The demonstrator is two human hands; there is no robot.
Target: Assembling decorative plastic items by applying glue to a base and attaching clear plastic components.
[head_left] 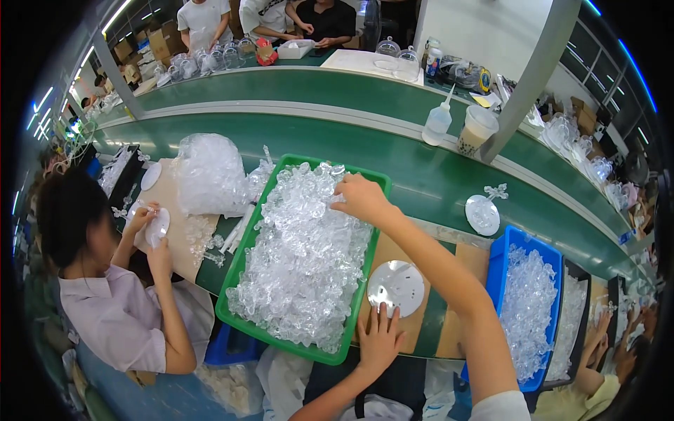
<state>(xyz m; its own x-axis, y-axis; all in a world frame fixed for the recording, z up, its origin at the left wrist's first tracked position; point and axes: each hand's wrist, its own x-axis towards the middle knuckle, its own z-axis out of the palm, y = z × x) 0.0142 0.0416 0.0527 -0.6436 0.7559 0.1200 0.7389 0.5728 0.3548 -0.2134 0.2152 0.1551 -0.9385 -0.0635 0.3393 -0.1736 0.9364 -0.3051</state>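
Left hand [380, 344] held palm down, fingers spread toward 12 o'clock; left forearm [333, 394] angled toward 2. Right arm [484, 337] bent at elbow, its forearm stretched toward 11; right hand [363, 201] turned knuckles up, fingers bent toward 9.

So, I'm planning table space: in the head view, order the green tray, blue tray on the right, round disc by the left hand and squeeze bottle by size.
1. Green tray
2. Blue tray
3. Round disc
4. Squeeze bottle, though standing farther away; true size unsure
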